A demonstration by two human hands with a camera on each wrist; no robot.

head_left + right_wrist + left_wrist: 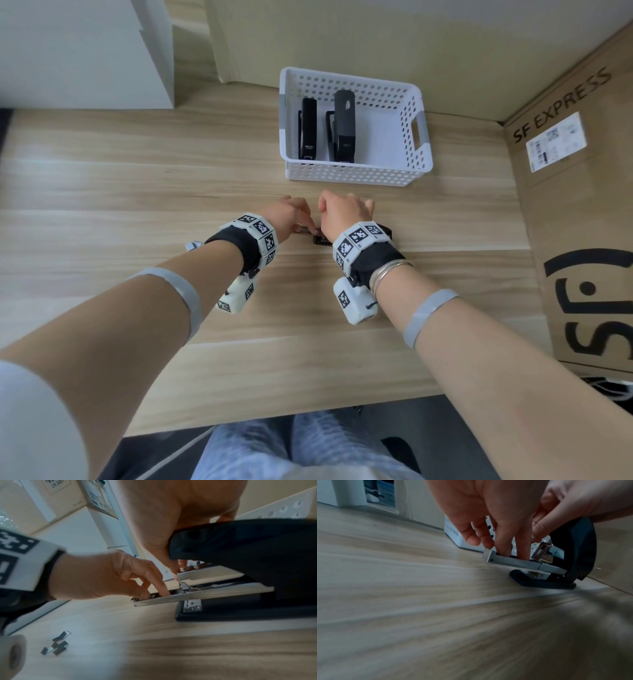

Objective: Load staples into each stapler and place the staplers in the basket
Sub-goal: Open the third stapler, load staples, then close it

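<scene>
The black stapler (573, 555) stands opened on the pale wooden desk (137, 192), its metal staple tray (197, 595) exposed. My right hand (344, 214) grips its raised top; my left hand (291, 214) presses fingertips (505, 549) into the tray. Two black staplers (308, 126) lie in the white perforated basket (416, 137) beyond

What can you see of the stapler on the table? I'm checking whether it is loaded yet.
The stapler is black plastic and stands on its flat base on the wooden table, in front of the white basket. Its top cover is swung up and the grey metal magazine juts out, open. The left hand has fingertips down in the channel; the right hand holds the raised cover. Whether staples are seated inside cannot be told.
</scene>
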